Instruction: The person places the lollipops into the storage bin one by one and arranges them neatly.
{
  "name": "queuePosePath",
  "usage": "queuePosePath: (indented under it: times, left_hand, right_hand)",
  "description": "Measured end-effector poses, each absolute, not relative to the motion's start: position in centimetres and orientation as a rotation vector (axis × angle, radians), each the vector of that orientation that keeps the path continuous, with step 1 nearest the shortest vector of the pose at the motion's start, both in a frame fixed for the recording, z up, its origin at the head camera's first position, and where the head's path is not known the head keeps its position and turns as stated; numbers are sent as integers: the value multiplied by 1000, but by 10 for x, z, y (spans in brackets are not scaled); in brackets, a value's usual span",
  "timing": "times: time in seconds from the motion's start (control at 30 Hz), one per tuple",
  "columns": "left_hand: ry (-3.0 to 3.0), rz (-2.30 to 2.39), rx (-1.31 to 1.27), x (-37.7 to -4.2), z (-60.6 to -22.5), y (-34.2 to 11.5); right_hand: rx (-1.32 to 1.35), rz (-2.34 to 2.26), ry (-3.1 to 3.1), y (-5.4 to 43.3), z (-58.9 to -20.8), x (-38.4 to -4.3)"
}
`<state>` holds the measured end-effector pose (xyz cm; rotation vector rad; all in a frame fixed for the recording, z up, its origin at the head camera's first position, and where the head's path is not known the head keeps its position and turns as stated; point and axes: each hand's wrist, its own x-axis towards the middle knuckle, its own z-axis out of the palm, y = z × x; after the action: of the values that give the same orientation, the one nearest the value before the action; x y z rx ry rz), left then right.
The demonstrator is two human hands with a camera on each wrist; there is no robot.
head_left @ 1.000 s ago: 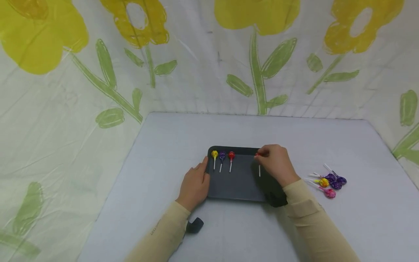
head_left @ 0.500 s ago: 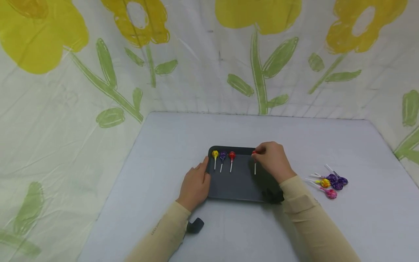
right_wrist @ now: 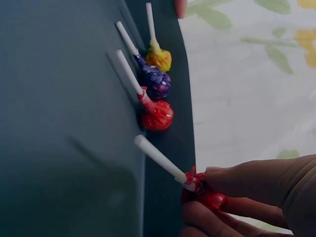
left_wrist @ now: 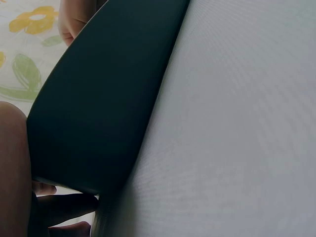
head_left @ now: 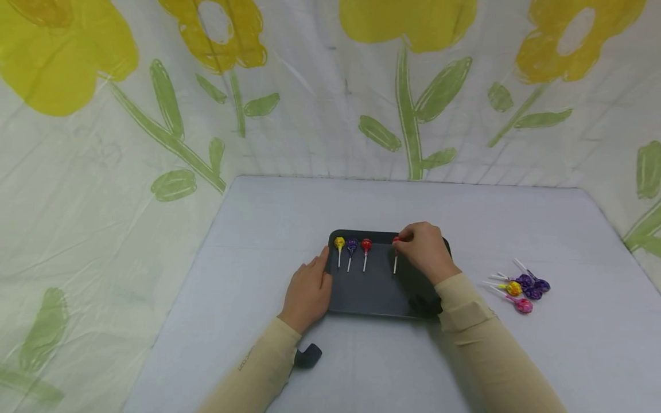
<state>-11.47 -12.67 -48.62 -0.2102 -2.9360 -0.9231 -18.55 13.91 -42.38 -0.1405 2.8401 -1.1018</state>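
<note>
A dark baking tray (head_left: 372, 293) lies on the table. My left hand (head_left: 306, 292) grips its left side, with the thumb at the rim and the other fingers partly hidden along the outer wall. Over the tray's far part, my right hand (head_left: 427, 249) pinches a red lollipop (right_wrist: 212, 197) by its wrapped head, stick pointing toward the near side. To its left lie a yellow lollipop (head_left: 339, 243), a purple lollipop (head_left: 352, 245) and another red lollipop (head_left: 366, 245), in a row along the far edge with their sticks toward me.
Right of the tray, several loose lollipops lie in a pile: purple ones (head_left: 532, 292), a yellow one (head_left: 513, 288) and a pink one (head_left: 524, 306). A black piece (head_left: 308, 355) shows at the left wrist. A flower-printed curtain (head_left: 310, 115) hangs behind the white table (head_left: 248, 258).
My right hand has moved left along the tray's far edge with the red lollipop, closer to the row. The left hand has stayed at the tray's left side.
</note>
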Motion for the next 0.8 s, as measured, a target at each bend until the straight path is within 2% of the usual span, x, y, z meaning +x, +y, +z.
queuePosePath:
  times: [0.8]
  left_hand:
    - [-2923,-912,-228,-115,-485,-126]
  right_hand:
    - [-207,-1093,2834,127,-435,-199]
